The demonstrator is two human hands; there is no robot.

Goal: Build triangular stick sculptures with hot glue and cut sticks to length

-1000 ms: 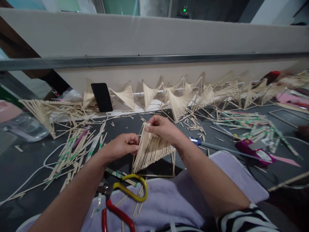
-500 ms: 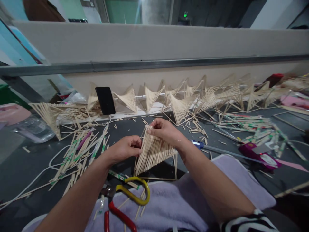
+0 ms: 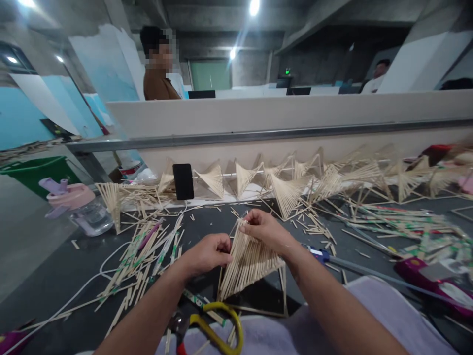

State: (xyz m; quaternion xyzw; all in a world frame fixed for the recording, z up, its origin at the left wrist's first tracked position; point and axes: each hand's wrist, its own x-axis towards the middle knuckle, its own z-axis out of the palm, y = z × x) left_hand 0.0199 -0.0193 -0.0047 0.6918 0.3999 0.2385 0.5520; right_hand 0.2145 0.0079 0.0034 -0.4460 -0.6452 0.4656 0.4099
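A twisted model of thin wooden sticks (image 3: 249, 264) stands on the dark table in front of me, its rows of sticks fanning over an open square base. With fingers curled, my left hand (image 3: 210, 254) pinches its left edge. My right hand (image 3: 264, 230) is closed on the top corner, thumb and fingers pressed together there. The exact stick ends under the fingertips are hidden. Just below the model lie pliers (image 3: 240, 330) with one yellow and one red handle, partly out of view on a lilac cloth (image 3: 284, 328).
Loose sticks (image 3: 129, 276) and a pink-lidded bottle (image 3: 88, 217) are on the left. A black phone (image 3: 183, 181) leans near finished stick models (image 3: 288, 192) along the back wall. Wrapped sticks (image 3: 406, 222) and a magenta glue gun (image 3: 416, 271) lie right. Two people stand beyond the partition.
My view has tilted up and shifted left, so the people, ceiling lights and green bin now show. Both hands keep the same hold on the stick model.
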